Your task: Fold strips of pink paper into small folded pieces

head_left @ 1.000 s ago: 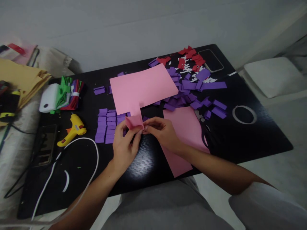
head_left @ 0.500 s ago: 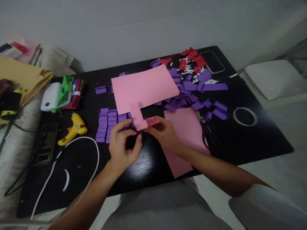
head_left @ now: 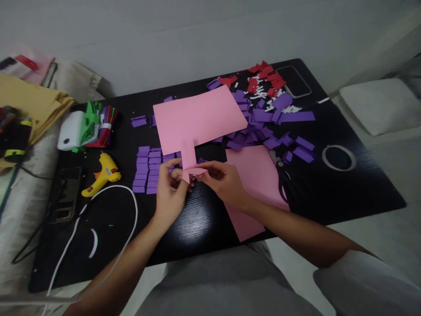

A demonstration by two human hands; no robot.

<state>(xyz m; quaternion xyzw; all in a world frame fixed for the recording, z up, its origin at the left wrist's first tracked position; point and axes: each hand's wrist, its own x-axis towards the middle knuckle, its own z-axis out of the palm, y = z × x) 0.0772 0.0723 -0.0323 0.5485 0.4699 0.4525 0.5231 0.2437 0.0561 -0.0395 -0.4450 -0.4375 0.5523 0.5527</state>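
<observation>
A pink paper strip (head_left: 188, 154) is pinched at its near end between my two hands, where it is folded over. My left hand (head_left: 173, 186) is closed on the fold from the left, thumb in front. From the right, my right hand (head_left: 225, 180) grips the folded end with thumb and fingers. The strip's far end overlaps the near edge of a large pink sheet (head_left: 200, 116). Another pink sheet (head_left: 250, 188) lies partly under my right forearm. Rows of folded purple paper pieces (head_left: 143, 169) sit just left of my left hand.
A yellow glue gun (head_left: 105, 174) and a white cable (head_left: 135, 206) lie at left. Black-handled scissors (head_left: 282, 180) rest on the right pink sheet. Loose purple pieces (head_left: 251, 136), red pieces (head_left: 276, 80), a phone (head_left: 294, 82) and a ring of tape (head_left: 338, 158) are farther right.
The strip has turned more upright, and its near end is now folded across. My left hand has closed in on the fold; the right fingers have drawn the flap lower.
</observation>
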